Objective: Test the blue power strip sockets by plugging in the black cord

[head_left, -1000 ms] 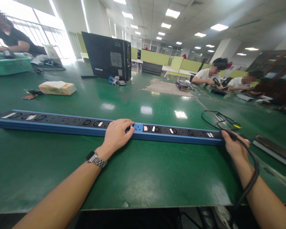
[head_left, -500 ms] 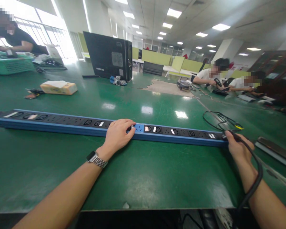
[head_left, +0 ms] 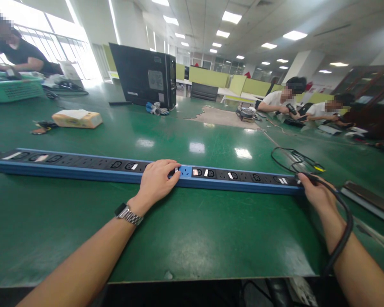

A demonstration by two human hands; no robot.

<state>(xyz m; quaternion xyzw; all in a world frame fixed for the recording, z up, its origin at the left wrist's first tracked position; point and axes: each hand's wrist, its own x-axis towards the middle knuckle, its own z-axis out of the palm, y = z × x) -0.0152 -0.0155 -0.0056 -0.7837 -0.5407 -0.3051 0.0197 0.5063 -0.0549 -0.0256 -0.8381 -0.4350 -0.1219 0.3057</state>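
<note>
**Two hands on a long blue power strip**

The power strip (head_left: 83,167) lies flat across the green table (head_left: 185,230); the left hand (head_left: 156,181) rests open on its middle, fingers spread over the sockets; the right hand (head_left: 316,194) grips the black cable (head_left: 344,238) at the strip's right end; a green basket (head_left: 14,88) sits far left, its contents unclear.

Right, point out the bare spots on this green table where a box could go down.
Bare green table lies between the near edge and the long power strip, between left hand and right hand. A second patch sits behind the strip, right of the tissue box. Crowded: the coiled black cable by the right hand.
</note>
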